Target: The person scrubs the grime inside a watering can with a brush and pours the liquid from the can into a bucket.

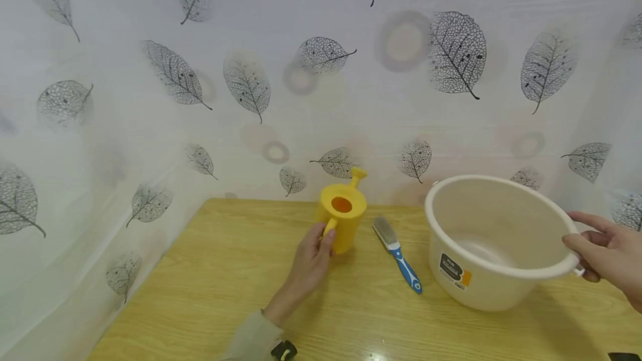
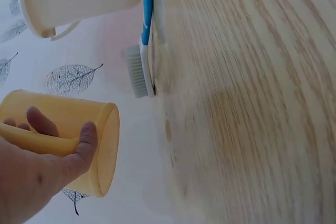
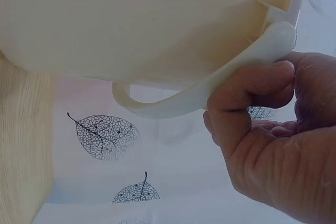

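A yellow watering can stands upright in my left hand, spout pointing away. The fingers grip its side handle, with the thumb near the handle's end in the left wrist view. There, the can's base appears off to the side of the wooden tabletop, with a gap between them. My right hand holds the right rim of a cream plastic bucket, thumb over the edge. In the right wrist view, a finger curls against the bucket's curved handle. The bucket tilts somewhat, and its inside shows no contents.
Between can and bucket lies a blue-and-white handled brush, its bristle end toward the back. All this is over a wooden table. A pale curtain with leaf prints hangs along the back and left edges. A dark band is on the left wrist.
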`<state>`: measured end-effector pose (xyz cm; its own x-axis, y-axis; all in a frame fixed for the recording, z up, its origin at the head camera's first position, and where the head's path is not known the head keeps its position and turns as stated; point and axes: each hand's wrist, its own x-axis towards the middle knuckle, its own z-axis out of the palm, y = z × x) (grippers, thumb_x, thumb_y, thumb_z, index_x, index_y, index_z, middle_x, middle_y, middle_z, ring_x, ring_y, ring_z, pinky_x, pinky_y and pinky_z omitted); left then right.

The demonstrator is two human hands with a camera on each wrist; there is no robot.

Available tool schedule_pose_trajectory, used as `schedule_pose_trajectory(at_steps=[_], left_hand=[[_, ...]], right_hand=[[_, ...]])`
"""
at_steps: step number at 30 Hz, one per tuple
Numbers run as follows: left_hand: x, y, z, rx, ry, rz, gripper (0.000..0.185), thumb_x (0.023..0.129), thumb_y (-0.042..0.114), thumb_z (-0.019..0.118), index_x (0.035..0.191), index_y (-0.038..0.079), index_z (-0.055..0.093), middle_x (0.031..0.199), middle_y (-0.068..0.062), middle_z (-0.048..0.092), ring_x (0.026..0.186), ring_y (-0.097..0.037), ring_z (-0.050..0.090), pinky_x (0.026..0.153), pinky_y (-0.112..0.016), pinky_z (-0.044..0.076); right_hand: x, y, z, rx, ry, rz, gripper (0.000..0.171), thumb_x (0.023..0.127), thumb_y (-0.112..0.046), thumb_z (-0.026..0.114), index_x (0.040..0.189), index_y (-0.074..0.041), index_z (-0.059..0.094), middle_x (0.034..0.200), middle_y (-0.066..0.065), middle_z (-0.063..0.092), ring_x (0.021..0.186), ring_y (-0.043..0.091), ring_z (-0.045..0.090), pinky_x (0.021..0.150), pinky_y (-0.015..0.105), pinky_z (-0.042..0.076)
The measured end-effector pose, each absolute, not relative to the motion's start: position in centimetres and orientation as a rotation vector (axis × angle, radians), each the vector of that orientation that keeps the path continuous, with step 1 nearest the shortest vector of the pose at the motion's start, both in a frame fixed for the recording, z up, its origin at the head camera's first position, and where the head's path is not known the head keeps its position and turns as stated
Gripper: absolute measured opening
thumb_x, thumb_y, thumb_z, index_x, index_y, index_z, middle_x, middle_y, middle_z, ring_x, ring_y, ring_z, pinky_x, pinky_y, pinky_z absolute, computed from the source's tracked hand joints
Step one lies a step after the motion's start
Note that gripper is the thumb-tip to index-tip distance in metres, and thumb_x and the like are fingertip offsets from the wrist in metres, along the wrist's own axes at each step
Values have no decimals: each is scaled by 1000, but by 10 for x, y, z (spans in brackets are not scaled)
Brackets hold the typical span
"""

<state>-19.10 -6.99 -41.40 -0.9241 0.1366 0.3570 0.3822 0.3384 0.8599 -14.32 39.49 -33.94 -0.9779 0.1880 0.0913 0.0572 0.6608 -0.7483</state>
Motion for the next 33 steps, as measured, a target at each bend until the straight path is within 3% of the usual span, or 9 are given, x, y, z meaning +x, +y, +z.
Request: schedule_pose_trajectory(at_steps=[8,16,23,33], left_hand=[[-189,-61,-409,-554,-2375,-1617,23,109,18,41,103,4,58,91,-13,60,79,-12,55,69,-22,50],[-189,-56,-406,-600,-2392,-1573,28,111,23,39,101,5,59,88,-7,58,77,-10,50,69,-22,46],[-192,-51,-401,-627,-2337,-1461,23,108,21,46,97,5,59,86,-1,53,77,-9,48,69,-22,45],[-199,-38,-390,-719,-2292,-1371,20,107,20,48,101,6,61,98,-8,57,87,-12,50,77,-24,47]], right_hand=[[-141,391,-337,-206,-2719,1188,65,106,-9,44,153,20,10,64,-6,53,49,7,45,43,24,42],[-143,393,-339,-237,-2739,1149,65,106,-11,44,154,18,11,67,-4,54,49,9,45,44,25,43],[-143,391,-339,-216,-2752,1133,67,108,-15,45,155,16,10,70,-3,55,50,12,48,44,27,44],[-140,381,-336,-196,-2731,1199,68,106,-15,51,156,14,15,71,-5,58,50,11,50,45,26,45]])
